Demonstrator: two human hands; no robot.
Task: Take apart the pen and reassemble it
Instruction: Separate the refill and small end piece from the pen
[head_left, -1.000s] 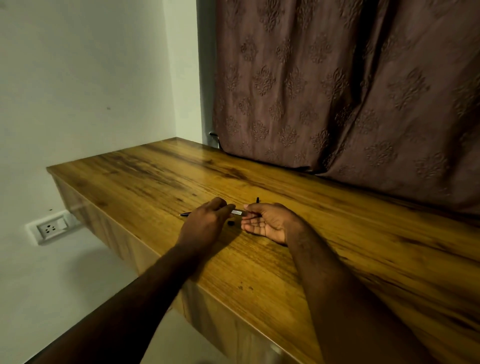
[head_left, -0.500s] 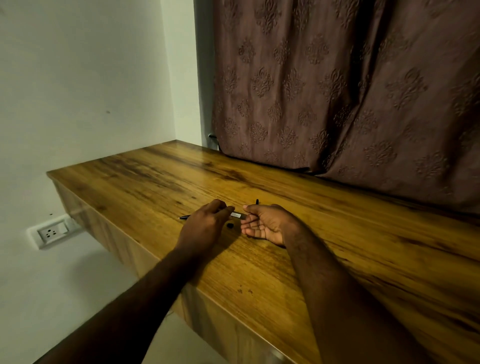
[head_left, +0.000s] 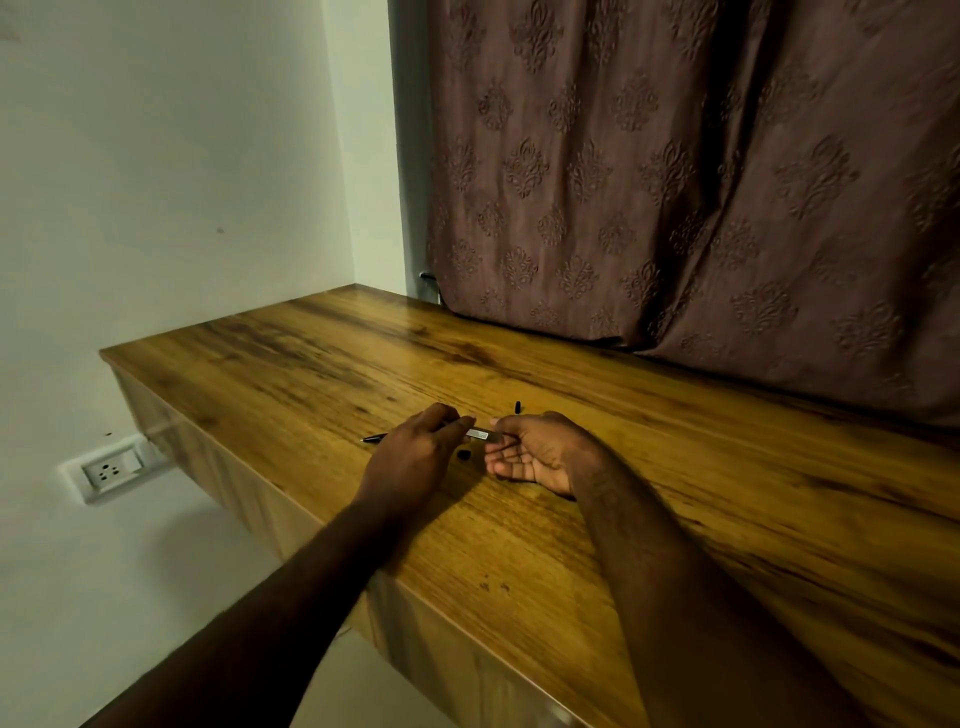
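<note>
A thin pen (head_left: 480, 433) lies level just above the wooden table (head_left: 727, 493), held between both hands. My left hand (head_left: 415, 457) grips its left part, and the dark tip (head_left: 371, 438) pokes out past the knuckles. My right hand (head_left: 540, 449), palm turned up, pinches the silvery right end with thumb and fingertips. A small black pen piece (head_left: 463, 455) lies on the wood just below the pen, between the hands. Another small black piece (head_left: 517, 406) sits on the table just behind my right hand.
A brown patterned curtain (head_left: 675, 182) hangs behind the table and drapes onto its back edge. A pale wall stands to the left, with a white power socket (head_left: 109, 470) low beside the table's end. The table's front edge (head_left: 415, 587) runs beneath my forearms.
Both hands stay in the same place with the pen between them. The view has shifted slightly.
</note>
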